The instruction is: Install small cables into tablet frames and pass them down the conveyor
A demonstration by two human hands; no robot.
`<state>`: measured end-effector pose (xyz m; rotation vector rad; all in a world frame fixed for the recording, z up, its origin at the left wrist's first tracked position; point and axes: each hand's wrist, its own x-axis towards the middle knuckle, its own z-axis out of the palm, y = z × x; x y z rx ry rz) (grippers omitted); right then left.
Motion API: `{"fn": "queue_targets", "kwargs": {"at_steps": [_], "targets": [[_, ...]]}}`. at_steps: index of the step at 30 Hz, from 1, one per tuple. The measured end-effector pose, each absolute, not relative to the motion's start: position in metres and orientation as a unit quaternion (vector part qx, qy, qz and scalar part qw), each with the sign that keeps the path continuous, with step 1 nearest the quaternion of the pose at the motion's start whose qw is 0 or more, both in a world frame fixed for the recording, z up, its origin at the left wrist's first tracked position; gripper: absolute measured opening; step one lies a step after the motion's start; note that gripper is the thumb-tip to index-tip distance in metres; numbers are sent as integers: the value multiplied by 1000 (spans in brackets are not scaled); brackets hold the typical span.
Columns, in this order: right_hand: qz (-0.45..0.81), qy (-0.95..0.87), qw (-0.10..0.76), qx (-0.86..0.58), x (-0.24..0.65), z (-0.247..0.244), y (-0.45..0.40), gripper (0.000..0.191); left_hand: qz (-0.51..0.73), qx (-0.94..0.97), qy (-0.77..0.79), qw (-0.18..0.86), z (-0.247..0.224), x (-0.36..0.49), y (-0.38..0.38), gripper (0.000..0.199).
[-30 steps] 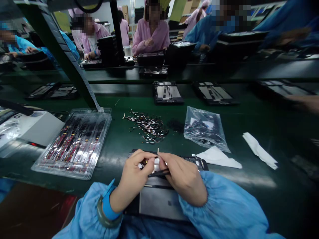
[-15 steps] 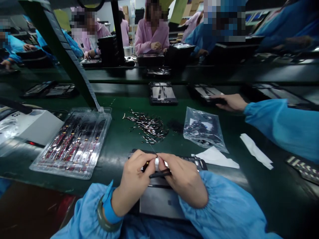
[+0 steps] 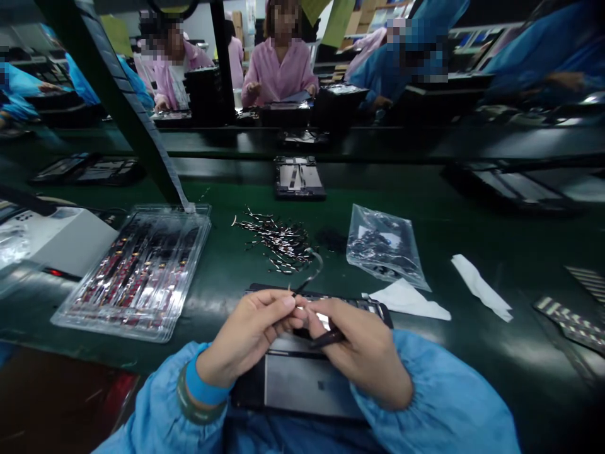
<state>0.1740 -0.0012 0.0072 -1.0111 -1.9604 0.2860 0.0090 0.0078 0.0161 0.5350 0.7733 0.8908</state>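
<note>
My left hand (image 3: 258, 334) pinches the dark end of a thin cable (image 3: 317, 270), whose lighter strip curves up above the fingers. Close against it, my right hand (image 3: 362, 353) has its fingers closed round a dark pen-like tool (image 3: 327, 338); a small whitish piece shows by those fingertips. Both hands are over a flat device (image 3: 307, 384) with a grey panel and black frame, near the front edge. Behind them lies a heap of small dark wires (image 3: 283, 243).
Clear trays (image 3: 132, 271) of small parts and a white box (image 3: 78, 243) are at left. A plastic bag (image 3: 385, 246), white paper pieces (image 3: 409, 299) and a part strip (image 3: 570, 325) lie right. Device frames (image 3: 300, 178) stand farther back; people sit opposite.
The cable strip now stands out above my hands, and my fingers have shifted. The co-worker's arm at right is gone, with the frame it touched. The other frames have moved slightly left.
</note>
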Motion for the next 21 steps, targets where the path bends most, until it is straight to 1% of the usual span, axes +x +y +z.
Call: {"fn": "queue_targets", "kwargs": {"at_steps": [1,4,6,7,8,11,12,13,14,16,21], "targets": [[153,-758,462,-435,174,9,1,13,422,249,367,791,15,10,8,23],[285,-626,510,-517,173,14,6,26,416,280,392,771,9,14,6,21],[329,-568,523,-544,170,16,9,27,417,357,427,719,4,16,3,20],[326,-559,525,-552,168,17,9,26,436,412,452,660,2,17,2,18],[307,-565,527,-556,166,17,9,24,468,472,476,576,0,17,0,15],[183,-647,525,-522,160,15,6,13,557,615,488,271,-1,17,-4,11],[134,-682,520,-497,157,14,4,12,567,642,477,198,-1,16,-5,12],[89,-715,510,-470,156,13,3,11,567,663,466,149,0,16,-5,13],[54,-742,498,-446,154,13,2,12,561,679,459,117,1,16,-6,14],[10,-778,477,-409,151,12,0,14,554,691,456,88,2,16,-6,15],[4,-806,454,-379,147,10,-4,14,558,687,454,99,3,16,-6,13]]}}
